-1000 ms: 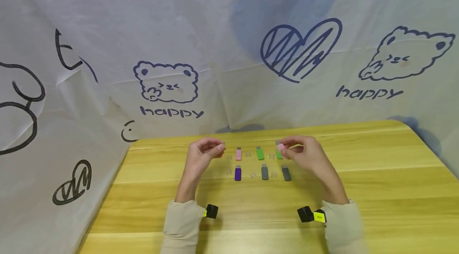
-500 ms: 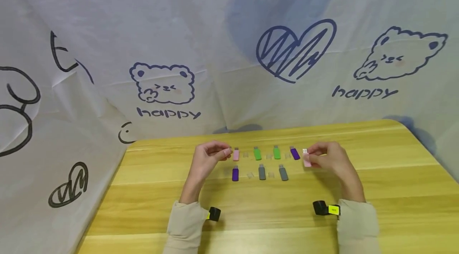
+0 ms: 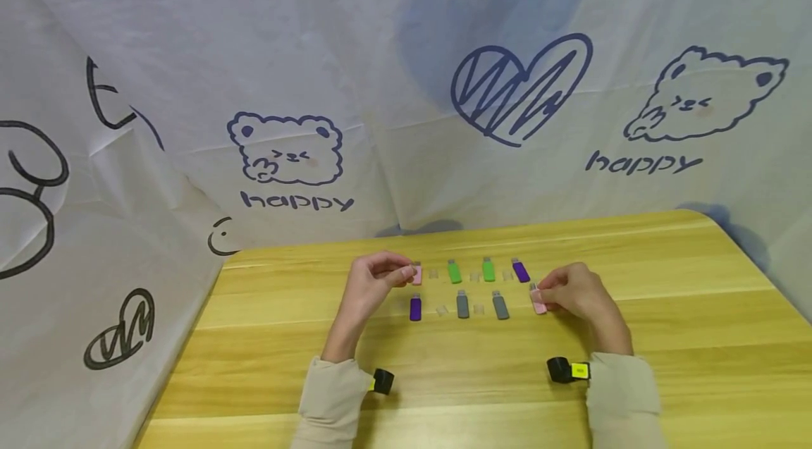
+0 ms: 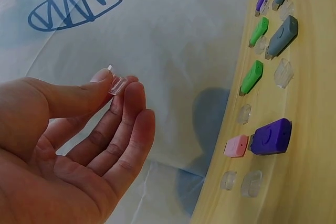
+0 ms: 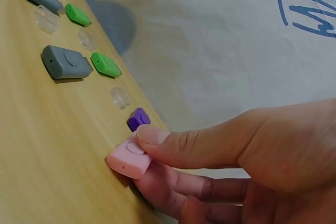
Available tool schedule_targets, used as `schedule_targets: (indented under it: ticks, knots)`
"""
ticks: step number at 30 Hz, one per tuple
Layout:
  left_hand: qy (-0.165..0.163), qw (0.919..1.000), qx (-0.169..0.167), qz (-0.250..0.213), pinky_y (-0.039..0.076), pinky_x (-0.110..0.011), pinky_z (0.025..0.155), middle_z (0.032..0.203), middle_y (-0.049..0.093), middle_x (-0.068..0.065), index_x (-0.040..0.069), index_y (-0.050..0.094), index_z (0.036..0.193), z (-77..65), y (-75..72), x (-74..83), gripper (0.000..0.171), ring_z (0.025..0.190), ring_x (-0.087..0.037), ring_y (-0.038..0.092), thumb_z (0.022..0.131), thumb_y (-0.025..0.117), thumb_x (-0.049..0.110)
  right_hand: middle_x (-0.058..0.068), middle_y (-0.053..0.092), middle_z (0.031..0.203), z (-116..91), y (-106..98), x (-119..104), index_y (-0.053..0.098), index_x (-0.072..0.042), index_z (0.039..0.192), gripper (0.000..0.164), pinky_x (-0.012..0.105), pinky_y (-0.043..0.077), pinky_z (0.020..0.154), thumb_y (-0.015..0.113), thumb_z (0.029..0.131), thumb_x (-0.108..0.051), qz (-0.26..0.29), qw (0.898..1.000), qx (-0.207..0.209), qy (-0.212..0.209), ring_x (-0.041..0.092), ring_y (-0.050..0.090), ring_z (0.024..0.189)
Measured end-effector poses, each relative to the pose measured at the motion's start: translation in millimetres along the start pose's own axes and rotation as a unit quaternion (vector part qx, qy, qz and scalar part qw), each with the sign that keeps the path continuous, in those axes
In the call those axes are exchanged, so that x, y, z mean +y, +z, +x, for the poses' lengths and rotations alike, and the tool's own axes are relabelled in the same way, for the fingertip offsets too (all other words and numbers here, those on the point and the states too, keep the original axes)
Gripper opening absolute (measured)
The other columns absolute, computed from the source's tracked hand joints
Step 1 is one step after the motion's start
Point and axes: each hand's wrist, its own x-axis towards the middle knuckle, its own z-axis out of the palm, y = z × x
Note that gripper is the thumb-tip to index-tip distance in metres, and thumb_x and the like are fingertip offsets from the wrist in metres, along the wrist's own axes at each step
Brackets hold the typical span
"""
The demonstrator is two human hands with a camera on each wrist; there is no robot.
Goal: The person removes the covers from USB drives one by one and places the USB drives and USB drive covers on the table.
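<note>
My left hand [image 3: 374, 287] pinches a small clear cap [image 4: 118, 84] between thumb and index finger, raised above the table in the left wrist view. In the head view it overlaps a pink USB stick [image 3: 417, 275] at the back row's left end. My right hand [image 3: 580, 294] grips another pink USB stick [image 5: 129, 157] by its sides, low over the table at the right end of the front row. Nearest to this hand lie a purple USB stick [image 5: 138, 118] in the back row and a grey USB stick [image 3: 500, 305] in the front row.
Two green USB sticks [image 3: 454, 271] lie in the back row. A purple USB stick [image 3: 415, 307] and a second grey one [image 3: 462, 304] share the front row. Several clear caps [image 4: 283, 73] sit between the sticks. A printed cloth [image 3: 406, 82] hangs behind the wooden table [image 3: 469, 392].
My right hand has carried the pink USB stick rightward past the purple one, then down toward the front row. My left hand has shifted slightly right, still holding the clear cap.
</note>
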Motion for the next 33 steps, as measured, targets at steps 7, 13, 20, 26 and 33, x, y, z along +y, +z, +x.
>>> schedule_targets:
  ticks: [7,13,20,26,33]
  knots:
    - [0.006,0.9994,-0.025,-0.022,0.06,-0.042,0.078,0.092,0.074,-0.019,-0.003,0.074,0.096,-1.7,3.9,0.1,0.011,0.086,-0.04,0.069,0.089,0.07,0.005,0.009,0.069,0.078,-1,1,-1,0.071,0.005,0.094,0.022,0.029,0.052,0.059,0.076,0.085,-0.015,-0.023,1.0,0.0,0.002,0.017,0.062,0.067]
    - [0.004,0.9994,-0.025,-0.024,0.06,-0.045,0.079,0.092,0.074,-0.019,-0.004,0.074,0.095,-2.7,9.7,0.9,0.009,0.084,-0.037,0.07,0.088,0.069,-0.001,0.006,0.065,0.071,-2,1,-2,0.07,0.002,0.085,0.017,0.026,0.047,0.052,0.077,0.082,-0.013,-0.044,0.999,0.008,-0.007,0.016,0.055,0.062]
    - [0.014,0.9983,-0.056,0.007,0.058,-0.053,0.078,0.088,0.075,-0.017,-0.005,0.074,0.096,-2.5,27.0,0.4,0.011,0.077,-0.029,0.072,0.089,0.07,0.002,0.009,0.064,0.074,-2,0,-1,0.069,0.003,0.087,0.017,0.027,0.051,0.054,0.076,0.085,-0.013,-0.033,0.999,0.011,-0.001,0.017,0.058,0.062]
    - [0.035,0.9946,-0.072,0.065,0.059,-0.05,0.072,0.088,0.075,-0.012,-0.002,0.075,0.095,-3.4,51.5,0.9,0.011,0.079,-0.031,0.07,0.089,0.071,0.006,0.009,0.064,0.07,-7,-10,1,0.069,0.004,0.094,0.025,0.03,0.051,0.056,0.073,0.088,-0.02,-0.018,0.999,0.038,-0.008,0.018,0.059,0.059]
    - [0.037,0.9822,-0.116,0.144,0.055,-0.025,0.063,0.088,0.074,0.0,0.007,0.079,0.092,7.1,98.0,7.1,0.009,0.075,-0.011,0.066,0.089,0.072,0.012,0.014,0.065,0.078,-13,-25,4,0.067,0.007,0.102,0.03,0.031,0.058,0.062,0.068,0.093,-0.022,0.016,0.998,0.065,-0.011,0.02,0.06,0.065]
